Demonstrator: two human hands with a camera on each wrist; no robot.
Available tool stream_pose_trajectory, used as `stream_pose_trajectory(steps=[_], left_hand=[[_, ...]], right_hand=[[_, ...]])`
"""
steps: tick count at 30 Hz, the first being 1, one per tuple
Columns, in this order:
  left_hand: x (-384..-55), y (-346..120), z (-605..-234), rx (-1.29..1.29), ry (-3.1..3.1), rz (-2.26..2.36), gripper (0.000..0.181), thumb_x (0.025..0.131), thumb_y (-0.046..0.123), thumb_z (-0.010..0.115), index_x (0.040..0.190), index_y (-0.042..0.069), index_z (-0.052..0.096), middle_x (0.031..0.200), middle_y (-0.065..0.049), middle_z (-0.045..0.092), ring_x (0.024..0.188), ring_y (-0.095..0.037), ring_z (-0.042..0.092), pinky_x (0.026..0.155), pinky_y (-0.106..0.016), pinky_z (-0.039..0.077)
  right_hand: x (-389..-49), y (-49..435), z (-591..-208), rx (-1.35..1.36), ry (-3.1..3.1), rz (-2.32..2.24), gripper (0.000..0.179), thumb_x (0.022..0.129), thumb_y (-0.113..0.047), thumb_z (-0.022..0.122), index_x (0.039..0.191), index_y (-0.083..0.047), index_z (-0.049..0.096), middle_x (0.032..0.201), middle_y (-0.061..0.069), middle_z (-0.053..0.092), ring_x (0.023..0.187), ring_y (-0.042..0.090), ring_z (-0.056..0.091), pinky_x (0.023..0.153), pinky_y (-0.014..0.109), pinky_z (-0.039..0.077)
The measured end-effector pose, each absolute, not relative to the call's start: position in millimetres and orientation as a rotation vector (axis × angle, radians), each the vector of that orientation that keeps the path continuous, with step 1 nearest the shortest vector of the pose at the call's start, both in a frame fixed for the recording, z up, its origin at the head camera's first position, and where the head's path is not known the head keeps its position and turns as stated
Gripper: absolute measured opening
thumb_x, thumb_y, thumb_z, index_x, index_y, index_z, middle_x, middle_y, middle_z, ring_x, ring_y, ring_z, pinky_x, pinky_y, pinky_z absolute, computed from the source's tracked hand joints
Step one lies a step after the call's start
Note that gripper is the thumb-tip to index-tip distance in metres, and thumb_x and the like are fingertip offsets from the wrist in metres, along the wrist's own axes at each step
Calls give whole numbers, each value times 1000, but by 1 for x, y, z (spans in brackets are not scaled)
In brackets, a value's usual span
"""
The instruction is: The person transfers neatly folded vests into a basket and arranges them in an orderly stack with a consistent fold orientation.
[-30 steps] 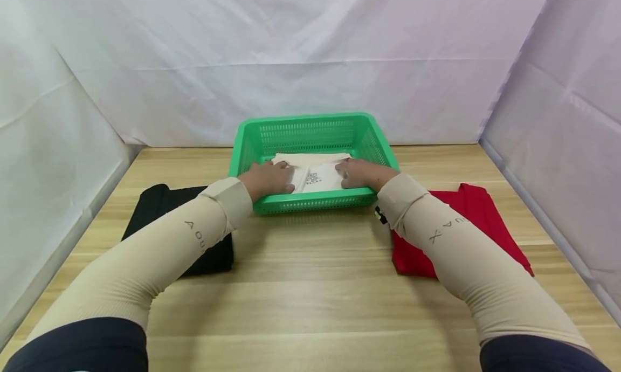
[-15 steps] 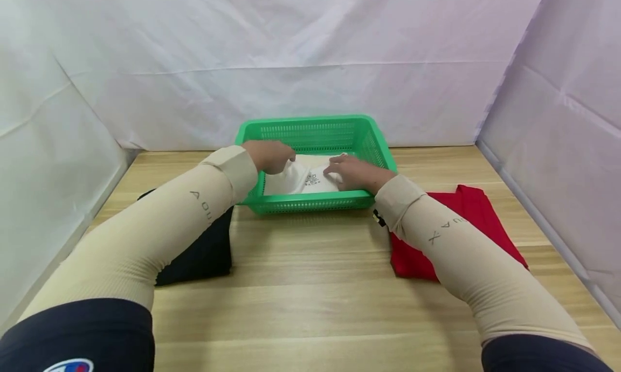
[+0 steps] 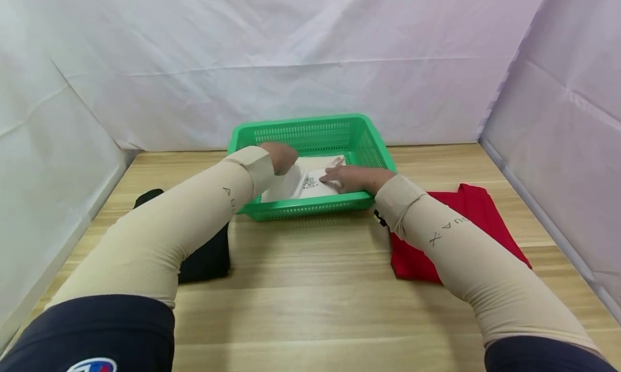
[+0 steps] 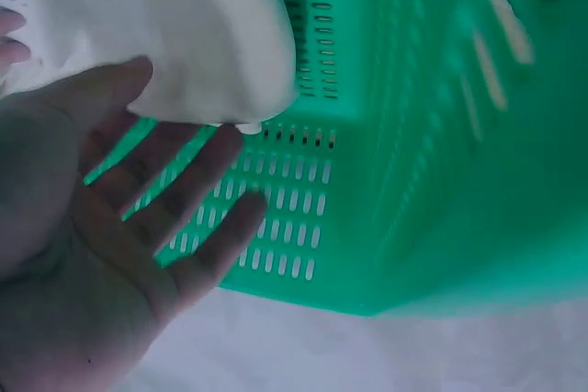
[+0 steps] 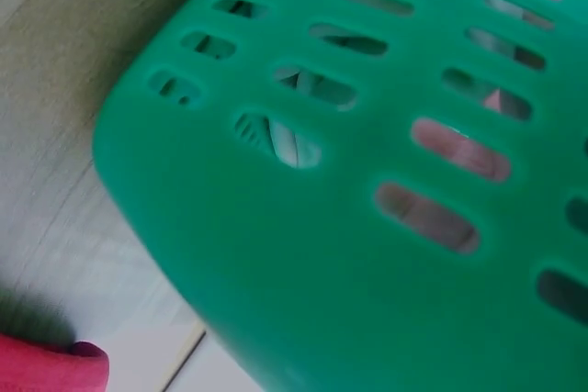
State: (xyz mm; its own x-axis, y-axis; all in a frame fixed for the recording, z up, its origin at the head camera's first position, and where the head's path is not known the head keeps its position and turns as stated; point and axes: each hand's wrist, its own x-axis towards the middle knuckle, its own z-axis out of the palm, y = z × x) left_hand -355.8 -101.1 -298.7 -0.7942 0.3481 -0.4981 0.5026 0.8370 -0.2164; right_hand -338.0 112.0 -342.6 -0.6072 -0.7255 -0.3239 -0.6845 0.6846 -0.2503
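Observation:
A white folded garment [image 3: 306, 184] with a small dark print lies in the green plastic basket [image 3: 310, 205]. My left hand [image 3: 283, 157] is over its left part in the head view. In the left wrist view, that hand's fingers [image 4: 197, 167] are spread loosely beside the garment's rounded edge, with the thumb at the white cloth. My right hand [image 3: 353, 179] rests on the garment's right side, forefinger reaching toward the print. The basket wall [image 5: 230, 227] largely hides this hand in the right wrist view; bits of skin show through the slots.
A black folded garment [image 3: 208, 259] lies left of the basket, partly under my left forearm. On the right is a red folded garment [image 3: 414, 261], partly covered by my right forearm. White sheeting [image 3: 310, 64] stands behind the wooden table [image 3: 310, 307] and along both sides.
My left hand has moved from the garment's front left to farther back, then slightly right. My right hand has slid a little left over the cloth. The basket has turned slightly.

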Motion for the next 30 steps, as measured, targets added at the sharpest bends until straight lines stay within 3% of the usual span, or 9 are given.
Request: stream_pose_trajectory(steps=[3, 6, 10, 14, 20, 23, 26, 28, 30], left_hand=[[-360, -105, -304, 645, 2632, -532, 38, 101, 1, 47, 138, 6, 57, 131, -18, 64, 113, -36, 63, 97, -49, 51], [-365, -112, -309, 630, 2690, -587, 38, 101, 2, 50, 138, 6, 57, 132, -19, 64, 125, -42, 58, 110, -66, 36], [-371, -121, -310, 520, 2739, -686, 27, 103, 7, 47, 124, 8, 65, 110, -14, 69, 99, -31, 64, 94, -55, 50], [-371, -121, -306, 429, 2753, -717, 27, 105, 11, 42, 107, 10, 69, 91, -7, 65, 76, -20, 52, 71, -40, 46], [-363, -115, -304, 505, 2773, -552, 31, 104, 10, 43, 121, 5, 69, 114, -15, 72, 103, -31, 68, 93, -50, 56], [-357, -113, -301, 545, 2760, -456, 27, 103, 10, 46, 114, 5, 70, 108, -15, 72, 90, -26, 67, 80, -40, 57], [-349, -111, -296, 543, 2725, -341, 25, 104, 14, 47, 112, 4, 69, 105, -14, 70, 79, -21, 57, 67, -33, 47], [-342, -110, -292, 547, 2702, -272, 29, 105, 18, 47, 122, 4, 65, 116, -15, 68, 85, -22, 57, 72, -34, 45], [-336, -108, -288, 577, 2664, -226, 37, 106, 23, 46, 135, 3, 58, 133, -16, 62, 103, -25, 61, 86, -37, 49]], right_hand=[[-336, 108, -341, -1112, 2479, -147, 53, 97, 4, 48, 149, -1, 43, 158, 29, 31, 142, 47, 36, 115, 52, 36], [-335, 104, -340, -1112, 2467, -135, 52, 98, 2, 48, 150, -1, 43, 157, 29, 32, 145, 45, 34, 117, 52, 33], [-334, 100, -338, -1070, 2466, -123, 51, 100, 0, 47, 151, -3, 42, 159, 27, 30, 145, 44, 33, 117, 51, 33], [-335, 99, -338, -1046, 2470, -107, 51, 101, -1, 45, 152, -5, 41, 160, 26, 29, 144, 45, 35, 116, 51, 34], [-337, 102, -342, -1058, 2458, -99, 51, 100, -1, 44, 151, -4, 41, 159, 27, 29, 147, 45, 30, 120, 53, 28], [-338, 102, -343, -1062, 2456, -105, 52, 100, 0, 44, 152, -3, 41, 160, 28, 27, 146, 45, 30, 120, 53, 28], [-338, 103, -344, -1083, 2448, -86, 51, 101, 0, 44, 152, -2, 40, 160, 28, 26, 145, 46, 31, 119, 53, 29], [-337, 103, -344, -1077, 2434, -85, 51, 101, -1, 43, 152, -2, 38, 160, 28, 25, 146, 46, 29, 120, 54, 28], [-337, 104, -343, -1080, 2423, -91, 52, 101, -1, 43, 153, -2, 37, 161, 29, 24, 147, 46, 28, 120, 54, 27]])
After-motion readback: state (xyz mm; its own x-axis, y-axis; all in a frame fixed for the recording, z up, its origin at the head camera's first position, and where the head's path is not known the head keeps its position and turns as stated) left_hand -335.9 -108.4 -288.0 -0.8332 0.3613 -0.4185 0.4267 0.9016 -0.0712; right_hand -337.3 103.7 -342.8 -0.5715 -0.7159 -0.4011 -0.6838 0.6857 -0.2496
